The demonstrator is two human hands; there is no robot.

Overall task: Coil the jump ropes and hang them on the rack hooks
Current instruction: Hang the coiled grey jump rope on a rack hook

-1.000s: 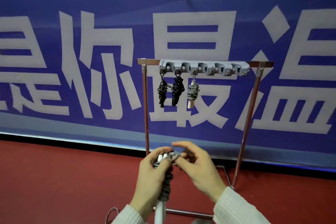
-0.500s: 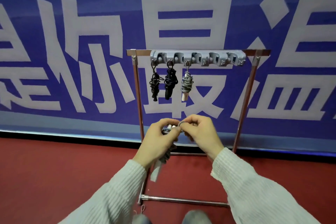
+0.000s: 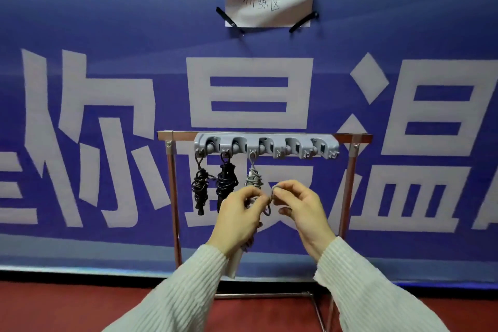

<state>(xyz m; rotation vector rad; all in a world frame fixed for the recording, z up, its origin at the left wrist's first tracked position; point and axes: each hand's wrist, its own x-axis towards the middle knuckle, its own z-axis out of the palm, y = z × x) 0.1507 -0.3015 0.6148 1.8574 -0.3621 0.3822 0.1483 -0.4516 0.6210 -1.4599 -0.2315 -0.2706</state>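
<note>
The left hand [image 3: 237, 217] is curled round a coiled grey rope [image 3: 249, 242], whose white handle [image 3: 234, 264] pokes out below the palm, while the right hand [image 3: 299, 210] pinches a small loop [image 3: 272, 191] of cord between thumb and forefinger, just beside the left thumb. Both hands are closed on the same rope, held in front of the rack [image 3: 265, 135] and below its grey hook strip [image 3: 266, 146]. The step in hand looks like hanging this bundle. Up and to the left of the pinch, three hooks already carry ropes: two black bundles [image 3: 226, 183] and a grey one [image 3: 253, 179] partly hidden behind the fingers. The next free hook [image 3: 279, 155] sits almost straight above the pinched loop. To do it well, keep the left grip firm so the coil does not unravel, and hold the loop open enough with the right to slip over the hook's tip. Lift both hands together, seat the loop fully, then ease the left hand off last so the weight settles gently. Mind the neighbouring grey bundle; brushing it could knock it loose.
</note>
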